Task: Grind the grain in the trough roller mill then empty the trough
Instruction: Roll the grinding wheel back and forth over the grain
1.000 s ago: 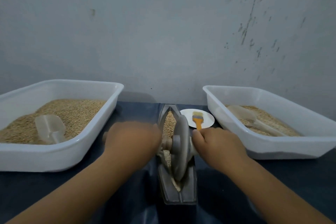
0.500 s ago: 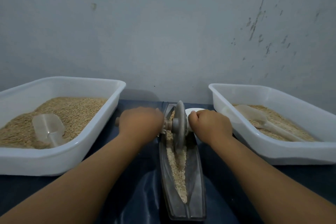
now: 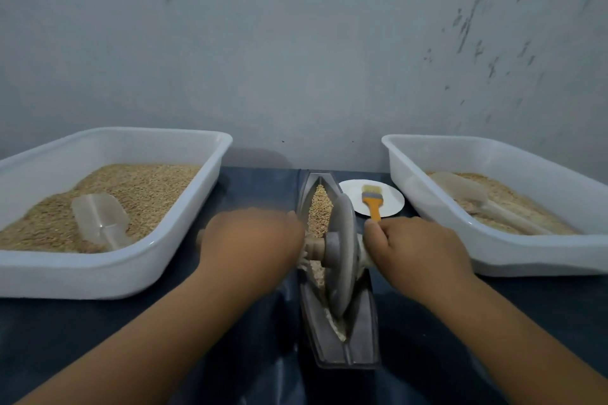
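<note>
Each hand, left hand (image 3: 253,240) and right hand (image 3: 414,248), grips one end of the axle of the wheel (image 3: 342,253), which sits in the trough (image 3: 365,332) on the surface. Push too hard or crooked, and the wheel could jump out and spill the grain (image 3: 319,210).

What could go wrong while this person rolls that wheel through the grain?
Grain could spill over the narrow trough onto the dark cloth, since the wheel is piling it toward the ends. The left hand and right hand grip the axle close to the wheel, so fingers might get pinched. The brush lies near the right hand and could be knocked.
</note>
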A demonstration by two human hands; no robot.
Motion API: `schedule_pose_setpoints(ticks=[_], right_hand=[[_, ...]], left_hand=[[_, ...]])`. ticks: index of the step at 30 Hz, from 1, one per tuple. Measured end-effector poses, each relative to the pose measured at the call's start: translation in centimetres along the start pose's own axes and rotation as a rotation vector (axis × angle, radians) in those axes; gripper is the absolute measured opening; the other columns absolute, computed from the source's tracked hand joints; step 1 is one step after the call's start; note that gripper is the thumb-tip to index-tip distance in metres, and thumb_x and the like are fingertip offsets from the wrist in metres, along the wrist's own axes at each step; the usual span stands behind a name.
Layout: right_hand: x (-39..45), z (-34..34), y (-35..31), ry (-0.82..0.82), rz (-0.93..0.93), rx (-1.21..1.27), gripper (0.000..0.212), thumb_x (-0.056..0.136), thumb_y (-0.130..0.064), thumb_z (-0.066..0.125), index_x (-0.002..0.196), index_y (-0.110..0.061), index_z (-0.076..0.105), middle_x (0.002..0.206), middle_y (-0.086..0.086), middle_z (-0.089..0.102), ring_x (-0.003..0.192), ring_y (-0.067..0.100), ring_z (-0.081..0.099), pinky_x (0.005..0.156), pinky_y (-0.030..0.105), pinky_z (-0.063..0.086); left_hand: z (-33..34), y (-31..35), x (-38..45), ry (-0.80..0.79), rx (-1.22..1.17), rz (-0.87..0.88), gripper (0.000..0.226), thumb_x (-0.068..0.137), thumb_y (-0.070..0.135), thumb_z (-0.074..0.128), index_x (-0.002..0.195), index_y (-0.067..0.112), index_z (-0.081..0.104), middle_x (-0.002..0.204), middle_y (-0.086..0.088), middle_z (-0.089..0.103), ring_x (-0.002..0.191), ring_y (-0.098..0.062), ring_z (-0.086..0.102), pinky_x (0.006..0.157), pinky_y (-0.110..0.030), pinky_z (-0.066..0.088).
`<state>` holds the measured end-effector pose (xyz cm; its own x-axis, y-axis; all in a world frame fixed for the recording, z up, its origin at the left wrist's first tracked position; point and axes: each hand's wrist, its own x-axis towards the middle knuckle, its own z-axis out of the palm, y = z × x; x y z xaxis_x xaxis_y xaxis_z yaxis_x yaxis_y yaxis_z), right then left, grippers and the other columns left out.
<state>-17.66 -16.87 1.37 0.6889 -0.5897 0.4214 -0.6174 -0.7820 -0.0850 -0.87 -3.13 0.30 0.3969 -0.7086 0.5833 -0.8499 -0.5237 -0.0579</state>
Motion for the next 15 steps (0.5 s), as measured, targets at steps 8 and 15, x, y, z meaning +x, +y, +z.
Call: schedule_pose_setpoints(ticks=[8,15], right_hand=[[5.6,3.9,0.5,0.104,0.084,0.053,0.044,0.093,-0.039,0.021,0.054,-0.023,0.036,0.056,-0.003,0.044,0.061,0.025,0.051,0.056,0.031,0.038],[1.9,1.5,0.5,-0.002,0.004,0.051,0.051,0.093,-0.047,0.016,0.065,-0.025,0.052,0.061,-0.002,0.055,0.058,0.014,0.053,0.060,0.032,0.047]], left_hand=[[3.5,0.1,5.0,0.031,0.035,-0.054,0.046,0.096,0.036,0.027,0.054,0.021,0.037,0.050,0.006,0.035,0.046,-0.017,0.039,0.052,-0.028,0.026],[0.9,0.3,2.1,-0.023,0.011,-0.019,0.048,0.094,0.042,0.017,0.056,0.023,0.039,0.050,0.006,0.040,0.045,-0.012,0.042,0.051,-0.027,0.035]])
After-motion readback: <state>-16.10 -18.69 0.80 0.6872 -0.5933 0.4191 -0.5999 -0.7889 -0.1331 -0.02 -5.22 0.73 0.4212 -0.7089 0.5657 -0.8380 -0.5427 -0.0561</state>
